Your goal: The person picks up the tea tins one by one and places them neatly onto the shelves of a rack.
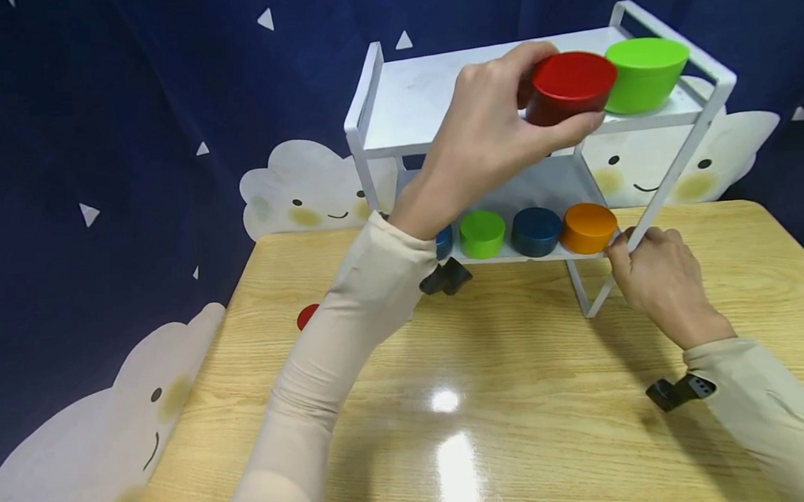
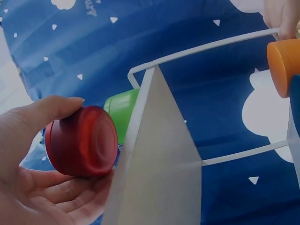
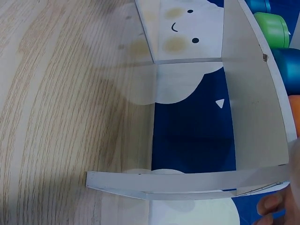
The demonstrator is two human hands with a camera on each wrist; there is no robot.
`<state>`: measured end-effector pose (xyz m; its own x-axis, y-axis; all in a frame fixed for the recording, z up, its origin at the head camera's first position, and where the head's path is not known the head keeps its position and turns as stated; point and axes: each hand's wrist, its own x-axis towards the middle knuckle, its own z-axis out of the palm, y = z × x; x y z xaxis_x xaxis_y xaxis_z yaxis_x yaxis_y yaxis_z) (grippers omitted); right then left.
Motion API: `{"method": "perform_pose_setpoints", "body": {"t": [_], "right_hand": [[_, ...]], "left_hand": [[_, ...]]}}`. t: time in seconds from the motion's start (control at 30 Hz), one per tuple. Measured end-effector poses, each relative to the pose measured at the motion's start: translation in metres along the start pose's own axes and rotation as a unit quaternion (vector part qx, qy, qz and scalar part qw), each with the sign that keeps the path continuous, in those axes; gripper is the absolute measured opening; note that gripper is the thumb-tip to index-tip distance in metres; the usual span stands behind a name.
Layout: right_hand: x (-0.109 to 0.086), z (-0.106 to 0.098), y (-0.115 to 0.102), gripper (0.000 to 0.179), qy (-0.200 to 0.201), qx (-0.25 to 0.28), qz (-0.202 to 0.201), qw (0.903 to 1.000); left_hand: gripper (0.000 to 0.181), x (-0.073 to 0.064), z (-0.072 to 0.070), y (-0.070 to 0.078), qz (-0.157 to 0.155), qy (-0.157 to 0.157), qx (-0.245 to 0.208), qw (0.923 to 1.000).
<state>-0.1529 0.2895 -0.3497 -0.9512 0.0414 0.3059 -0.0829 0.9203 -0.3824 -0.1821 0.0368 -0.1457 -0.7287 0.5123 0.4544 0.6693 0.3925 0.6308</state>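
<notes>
My left hand point(image 1: 487, 124) holds a round red tin point(image 1: 573, 82) between thumb and fingers, just above the front right of the white two-tier rack's point(image 1: 422, 93) upper shelf. Beside that tin, a green tin point(image 1: 647, 75) sits at the shelf's right end. The left wrist view shows the red tin point(image 2: 84, 140) tilted in the hand, its base facing the shelf edge. Low on the rack's right side, my right hand point(image 1: 662, 281) grips the frame next to an orange tin point(image 1: 588, 228). Only some of its fingers point(image 3: 272, 206) appear in the right wrist view.
On the lower shelf, a green tin point(image 1: 482, 234), a blue tin point(image 1: 537, 231) and a partly hidden blue tin point(image 1: 444, 242) stand in a row with the orange one. A red round object point(image 1: 307, 316) lies on the wooden table point(image 1: 516, 396), partly behind my left sleeve.
</notes>
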Motion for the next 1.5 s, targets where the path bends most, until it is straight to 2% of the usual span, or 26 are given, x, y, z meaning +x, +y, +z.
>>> {"method": "perform_pose_setpoints", "body": {"t": [0.17,0.43,0.6,1.2,1.5], "right_hand": [[-0.001,0.0,0.0,0.061,0.001,0.002,0.004,1.0],[-0.002,0.001,-0.001,0.062,-0.002,0.002,0.002,1.0],[-0.003,0.001,-0.002,0.06,-0.006,0.004,-0.001,1.0],[-0.002,0.003,-0.004,0.063,-0.003,0.017,0.011,0.9998],[0.0,0.004,-0.004,0.061,-0.01,0.02,0.014,0.9996]], "left_hand": [[0.06,0.009,0.0,-0.001,-0.025,-0.007,0.022,0.9994],[0.056,0.017,0.005,-0.008,-0.042,-0.008,0.043,0.9981],[0.061,0.017,0.005,-0.011,-0.052,-0.005,0.062,0.9967],[0.067,0.018,0.005,-0.015,-0.071,-0.008,0.052,0.9961],[0.071,0.015,0.005,-0.018,-0.07,-0.009,0.064,0.9954]]}}
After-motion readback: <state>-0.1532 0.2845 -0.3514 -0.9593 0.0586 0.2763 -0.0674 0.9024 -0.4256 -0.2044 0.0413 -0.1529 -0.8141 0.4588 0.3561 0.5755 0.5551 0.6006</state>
